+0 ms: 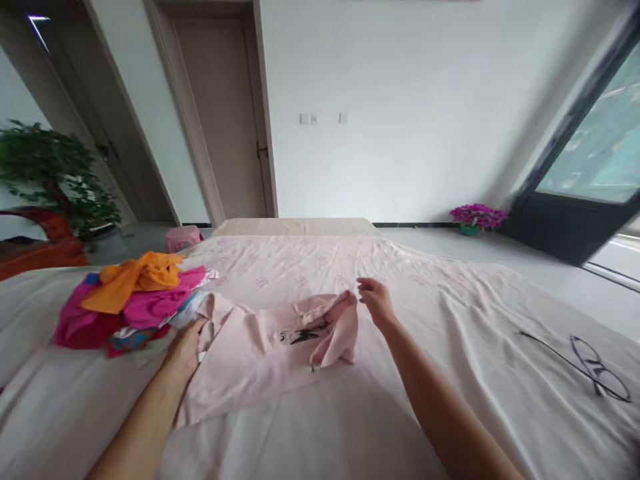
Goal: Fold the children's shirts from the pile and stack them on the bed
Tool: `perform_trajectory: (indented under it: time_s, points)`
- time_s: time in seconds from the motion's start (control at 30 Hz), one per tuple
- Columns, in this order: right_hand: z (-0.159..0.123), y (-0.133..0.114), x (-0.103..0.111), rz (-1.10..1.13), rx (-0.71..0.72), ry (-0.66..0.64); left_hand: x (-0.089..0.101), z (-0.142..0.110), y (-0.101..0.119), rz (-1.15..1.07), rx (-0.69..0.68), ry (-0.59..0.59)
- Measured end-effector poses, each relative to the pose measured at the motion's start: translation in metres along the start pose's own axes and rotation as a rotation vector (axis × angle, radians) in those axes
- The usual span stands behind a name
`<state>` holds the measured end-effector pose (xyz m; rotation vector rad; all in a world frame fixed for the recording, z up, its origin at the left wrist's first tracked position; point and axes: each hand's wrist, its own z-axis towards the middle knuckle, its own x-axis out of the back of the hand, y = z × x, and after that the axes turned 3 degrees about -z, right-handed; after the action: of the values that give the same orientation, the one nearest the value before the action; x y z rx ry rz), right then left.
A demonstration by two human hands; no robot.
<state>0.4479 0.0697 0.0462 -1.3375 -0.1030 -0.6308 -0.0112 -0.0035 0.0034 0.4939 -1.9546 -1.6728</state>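
Observation:
A pale pink T-shirt [250,363] with a dark printed design lies spread and partly folded over on the covered surface in front of me. My left hand [187,343] grips its left side by the bunched sleeve, and the fingertips are partly hidden by cloth. Just off the shirt's right end, my right hand [375,298] is raised with its fingers curved and apart, holding nothing. A small gap shows between those fingers and the fabric.
Left of the shirt sits a heap of colourful clothes [145,287]. Eyeglasses [595,370] lie on the pale bedsheet [465,400] at the right. Beyond are a pink stool [183,237], purple flowers [477,217], a leafy plant [50,167] and a closed door [220,113].

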Motion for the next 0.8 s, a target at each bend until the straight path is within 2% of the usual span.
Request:
perform_trajectory:
  time_s: [0.07,0.1,0.13,0.2,0.27,0.3,0.37,0.43,0.53,0.6,0.63,0.7,0.8]
  points:
    - [0.01,0.001,0.019,-0.062,-0.023,0.154,0.007,0.0,0.001,0.078,-0.089,0.017]
    - [0.009,-0.002,0.022,-0.113,-0.003,0.186,0.009,-0.003,0.001,0.157,-0.171,0.026]
    - [0.005,-0.008,0.022,-0.161,0.04,0.157,0.009,-0.007,0.001,0.254,-0.265,0.036]
    - [-0.014,-0.025,0.01,-0.207,0.185,-0.065,0.006,-0.018,0.003,0.469,-0.444,0.054]
    - [-0.038,-0.045,-0.009,-0.275,0.394,-0.354,0.003,-0.034,0.008,0.661,-0.599,0.081]
    - [-0.05,-0.054,-0.019,-0.351,0.493,-0.448,0.002,-0.041,0.01,0.756,-0.671,0.096]
    - [-0.066,-0.067,-0.035,-0.522,0.622,-0.555,0.001,-0.055,0.015,0.937,-0.786,0.102]
    - [-0.071,-0.07,-0.045,-0.676,0.64,-0.595,0.002,-0.064,0.016,1.064,-0.816,0.056]
    - [-0.061,-0.063,-0.05,-0.751,0.516,-0.588,0.002,-0.067,0.015,1.091,-0.802,-0.053]
    - [-0.049,-0.056,-0.048,-0.634,0.387,-0.557,0.001,-0.065,0.016,0.936,-0.795,-0.095]
    - [-0.042,-0.053,-0.046,-0.511,0.296,-0.538,0.001,-0.065,0.018,0.801,-0.774,-0.104]
    - [-0.028,-0.048,-0.038,-0.116,0.05,-0.469,0.001,-0.066,0.027,0.467,-0.669,-0.11]
    - [-0.005,-0.04,-0.02,0.498,-0.318,-0.264,0.005,-0.074,0.044,0.006,-0.395,-0.11]
